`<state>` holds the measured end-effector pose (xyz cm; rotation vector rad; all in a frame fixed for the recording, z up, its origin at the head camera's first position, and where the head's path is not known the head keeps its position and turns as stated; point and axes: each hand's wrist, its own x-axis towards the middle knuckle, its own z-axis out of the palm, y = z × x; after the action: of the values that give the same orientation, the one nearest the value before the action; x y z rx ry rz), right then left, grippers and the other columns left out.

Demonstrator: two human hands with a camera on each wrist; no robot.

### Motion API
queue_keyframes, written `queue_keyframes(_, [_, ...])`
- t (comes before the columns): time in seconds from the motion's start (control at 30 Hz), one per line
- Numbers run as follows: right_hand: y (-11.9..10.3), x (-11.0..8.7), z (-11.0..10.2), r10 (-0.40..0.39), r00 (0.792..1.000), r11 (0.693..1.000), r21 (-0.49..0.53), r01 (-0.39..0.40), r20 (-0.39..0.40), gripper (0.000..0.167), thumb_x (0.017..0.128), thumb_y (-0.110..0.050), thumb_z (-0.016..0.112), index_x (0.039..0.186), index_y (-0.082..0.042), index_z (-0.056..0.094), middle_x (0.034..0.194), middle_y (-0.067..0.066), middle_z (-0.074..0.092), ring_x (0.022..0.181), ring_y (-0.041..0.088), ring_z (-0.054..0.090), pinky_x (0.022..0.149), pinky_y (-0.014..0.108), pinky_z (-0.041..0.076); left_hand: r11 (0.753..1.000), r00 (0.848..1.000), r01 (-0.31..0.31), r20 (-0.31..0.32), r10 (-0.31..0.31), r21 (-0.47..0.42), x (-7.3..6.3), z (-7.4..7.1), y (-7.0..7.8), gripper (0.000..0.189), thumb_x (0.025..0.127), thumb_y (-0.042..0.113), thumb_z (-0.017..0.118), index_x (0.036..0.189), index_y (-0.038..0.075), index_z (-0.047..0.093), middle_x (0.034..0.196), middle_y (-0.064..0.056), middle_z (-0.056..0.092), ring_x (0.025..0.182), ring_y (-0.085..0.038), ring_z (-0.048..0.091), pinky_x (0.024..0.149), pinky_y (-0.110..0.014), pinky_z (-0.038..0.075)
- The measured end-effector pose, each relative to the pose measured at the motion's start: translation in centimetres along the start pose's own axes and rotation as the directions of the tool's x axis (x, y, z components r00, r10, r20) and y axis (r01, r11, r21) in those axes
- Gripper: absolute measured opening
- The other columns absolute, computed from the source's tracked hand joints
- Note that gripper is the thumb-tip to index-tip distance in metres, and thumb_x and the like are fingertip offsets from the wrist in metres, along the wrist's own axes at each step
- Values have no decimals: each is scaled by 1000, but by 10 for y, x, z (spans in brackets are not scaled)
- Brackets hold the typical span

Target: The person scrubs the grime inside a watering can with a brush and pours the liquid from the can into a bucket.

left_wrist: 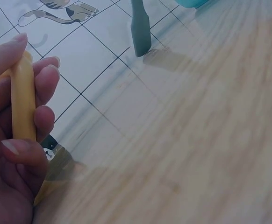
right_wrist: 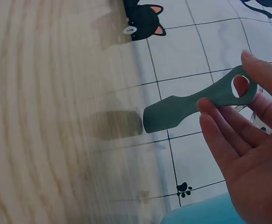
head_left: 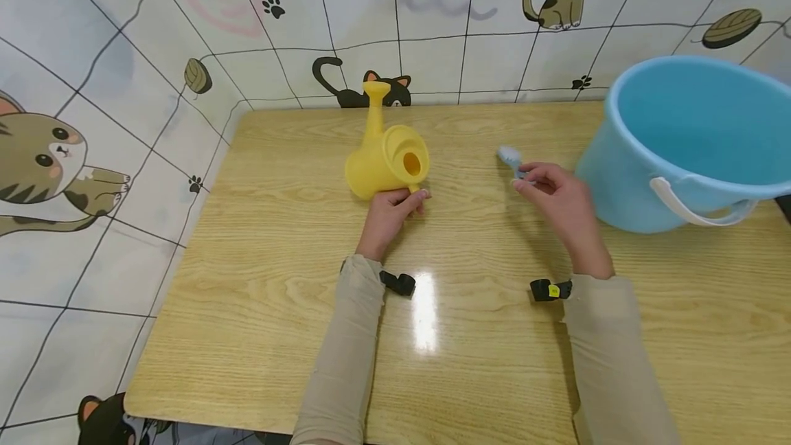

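A yellow toy watering can [head_left: 377,169] is at the left of the table, its long spout toward the wall and its round opening facing right. My left hand [head_left: 392,215] grips it by the handle [left_wrist: 24,100], fingers curled round this bar in the left wrist view. To the right, my right hand [head_left: 559,204] pinches a small toy shovel [head_left: 510,155] by the end of its handle. That end has an oval hole, and the flat blade of the shovel [right_wrist: 166,114] points away from the hand, close over the tabletop in the right wrist view.
A large light-blue bucket [head_left: 599,177] with a white handle [head_left: 676,204] stands right beside my right hand. Behind the wooden table [head_left: 272,280] and along its left side rises a white tiled covering [head_left: 426,12] with cartoon cats.
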<state>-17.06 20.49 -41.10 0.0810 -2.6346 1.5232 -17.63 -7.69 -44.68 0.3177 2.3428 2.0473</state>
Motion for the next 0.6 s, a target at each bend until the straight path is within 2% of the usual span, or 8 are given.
queue_keyframes(0.1, [4,0,0,-24,999,997,-76,26,33,34,82,-41,62,89,-8,59,120,1,53,102,19,54,83,32,43,1000,1000,0,-4,0,-5,0,0,-3,36,83,30,64,81,-7,67,73,-23,59,67,-38,47,56,-34,41])
queue_keyframes(0.23, [9,0,-1,-50,995,987,-145,63,91,35,83,-40,61,84,-5,58,122,5,48,108,29,49,89,43,38,1000,1000,5,-13,-5,-1,4,1,-16,40,81,37,64,78,-3,67,72,-20,60,65,-33,47,54,-28,39])
queue_keyframes(0.33, [9,-1,-2,-45,988,976,-205,75,147,36,83,-42,59,85,-6,57,125,7,43,111,33,46,90,47,34,1000,1000,5,-25,-4,11,7,2,-27,43,79,43,64,76,0,67,71,-17,60,63,-29,46,54,-27,38])
queue_keyframes(0.43, [8,-1,-3,-17,979,961,-266,73,204,35,84,-41,59,88,-7,58,127,11,38,112,35,41,87,49,32,1000,999,-9,-39,10,23,8,3,-30,45,78,47,64,74,2,67,69,-15,60,61,-26,46,53,-28,38])
queue_keyframes(0.6, [7,-1,-6,36,953,933,-351,76,301,34,85,-38,58,93,-5,59,117,17,34,101,35,36,79,48,32,999,999,-25,-45,27,27,8,2,-31,45,77,47,64,73,2,67,68,-13,60,60,-25,46,53,-29,38])
